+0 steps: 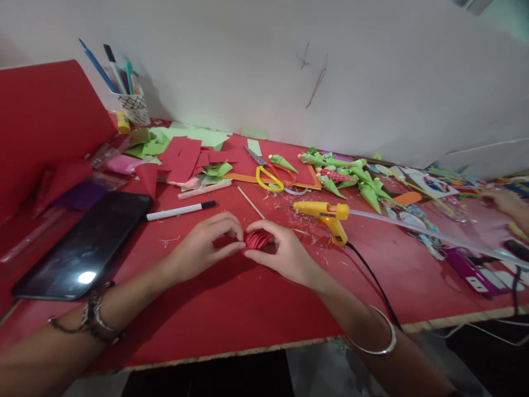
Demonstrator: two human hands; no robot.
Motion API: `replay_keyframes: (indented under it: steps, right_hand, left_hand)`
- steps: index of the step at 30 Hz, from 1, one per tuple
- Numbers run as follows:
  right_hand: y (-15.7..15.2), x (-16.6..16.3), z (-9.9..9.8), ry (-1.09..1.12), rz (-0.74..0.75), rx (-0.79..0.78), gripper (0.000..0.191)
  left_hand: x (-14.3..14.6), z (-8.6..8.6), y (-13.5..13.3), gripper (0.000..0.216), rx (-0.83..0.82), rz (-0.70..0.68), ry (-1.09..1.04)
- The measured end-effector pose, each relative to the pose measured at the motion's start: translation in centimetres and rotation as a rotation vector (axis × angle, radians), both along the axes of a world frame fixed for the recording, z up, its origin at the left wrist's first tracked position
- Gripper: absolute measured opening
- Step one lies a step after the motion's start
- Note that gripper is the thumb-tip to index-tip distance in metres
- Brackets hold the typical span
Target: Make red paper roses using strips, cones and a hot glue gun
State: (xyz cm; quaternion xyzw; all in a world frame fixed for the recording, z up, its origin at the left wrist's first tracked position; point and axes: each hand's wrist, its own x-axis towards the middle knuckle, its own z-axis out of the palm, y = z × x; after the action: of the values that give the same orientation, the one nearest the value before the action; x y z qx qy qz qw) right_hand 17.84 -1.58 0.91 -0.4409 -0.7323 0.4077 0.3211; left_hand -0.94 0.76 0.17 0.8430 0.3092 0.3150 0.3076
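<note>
A small red piece of folded, layered paper [258, 239] is between my two hands, just above the red tabletop. My right hand [285, 251] wraps thumb and fingers around its right side. On the other side, my left hand [210, 242] has its thumb and fingertips closed at the paper's left edge. A thin pale stick [251, 203] lies just behind the hands. To the right rests a yellow glue gun [324, 215] with a long clear glue stick [413, 229] in its back. A white marker with a black cap [182, 210] lies behind my left hand.
A black phone [82, 248] lies at left, near a pen cup [134, 107]. Red paper pieces [182, 160], yellow-handled scissors [268, 177] and green paper cones [367, 184] spread along the back. A purple power strip [475, 270] and another person's hand [502, 199] are at right.
</note>
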Motion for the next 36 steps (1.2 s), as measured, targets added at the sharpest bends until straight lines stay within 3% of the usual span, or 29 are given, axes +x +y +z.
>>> replay_keyframes:
  steps: [7,15,22,24,27,32,36]
  right_hand:
    - [0.2,0.1,0.2,-0.158,-0.011,0.182,0.024]
    - [0.7,0.1,-0.3,-0.326,0.003,0.219,0.027]
    - [0.4,0.2,-0.5,-0.332,-0.002,0.219,0.053]
    - [0.3,0.3,-0.5,-0.335,-0.013,0.215,0.058]
    - [0.2,0.3,-0.4,-0.314,-0.038,0.226,0.058]
    - [0.6,0.3,-0.6,-0.179,-0.156,0.328,0.042]
    - [1.0,0.8,0.2,-0.099,-0.244,0.407,0.027]
  left_hand:
    - [-0.4,0.0,0.6,0.010,0.109,0.150,0.033]
    - [-2.1,0.2,2.7,0.012,0.222,0.505,0.156]
    - [-6.0,2.9,5.6,0.047,0.220,0.900,0.456]
    - [-7.5,3.5,6.4,0.058,0.237,1.041,0.690]
    - [-9.1,3.3,7.8,0.069,-0.022,1.062,0.826]
    - [-9.9,1.6,9.5,0.067,-0.098,1.016,0.787]
    - [-10.1,1.2,9.3,0.050,-0.054,0.964,0.652]
